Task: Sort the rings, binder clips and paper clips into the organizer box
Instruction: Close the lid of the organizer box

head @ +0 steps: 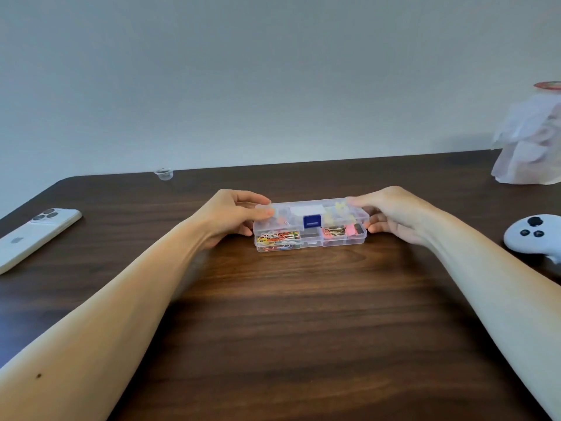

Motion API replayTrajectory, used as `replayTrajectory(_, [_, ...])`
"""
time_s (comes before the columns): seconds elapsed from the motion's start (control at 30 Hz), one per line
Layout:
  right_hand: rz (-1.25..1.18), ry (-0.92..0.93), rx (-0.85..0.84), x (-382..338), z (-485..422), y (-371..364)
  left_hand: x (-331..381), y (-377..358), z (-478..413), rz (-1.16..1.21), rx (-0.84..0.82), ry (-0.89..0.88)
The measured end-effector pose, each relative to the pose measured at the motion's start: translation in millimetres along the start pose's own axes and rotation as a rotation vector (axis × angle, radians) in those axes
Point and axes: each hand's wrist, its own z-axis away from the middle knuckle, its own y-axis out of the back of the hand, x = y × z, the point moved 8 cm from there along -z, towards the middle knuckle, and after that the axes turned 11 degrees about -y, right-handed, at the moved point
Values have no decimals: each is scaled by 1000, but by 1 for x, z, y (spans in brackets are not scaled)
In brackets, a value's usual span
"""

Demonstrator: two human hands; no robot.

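A clear plastic organizer box (311,240) with its lid on lies at the middle of the dark wooden table. Through the plastic I see coloured paper clips (277,238) in the front left compartment and pink and gold binder clips (338,230) in the front right one. Pale items show faintly in the back compartments. A blue latch (312,220) sits at the lid's middle. My left hand (230,214) grips the box's left end, thumb and fingers on the lid. My right hand (391,212) grips the right end the same way.
A white phone (33,235) lies face down at the left edge. A small clear cup (164,174) stands near the far edge. A white game controller (535,235) rests at the right, and a wrapped plastic bundle (531,138) stands at the back right.
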Motion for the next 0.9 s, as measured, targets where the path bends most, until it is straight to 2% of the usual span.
replayTrajectory(0.23, [302, 157, 104, -7, 4, -2, 17, -3, -1, -390, -48, -160])
replayTrajectory(0.43, [602, 318, 187, -23, 13, -13, 29, -25, 4, -590, -148, -298])
replayTrajectory(0.73, [727, 424, 7, -18, 11, -41, 23, -55, 10, -761, -196, -294])
replayTrajectory(0.9, [867, 408, 0, -11, 8, -54, 18, -59, 9, -876, -238, -308])
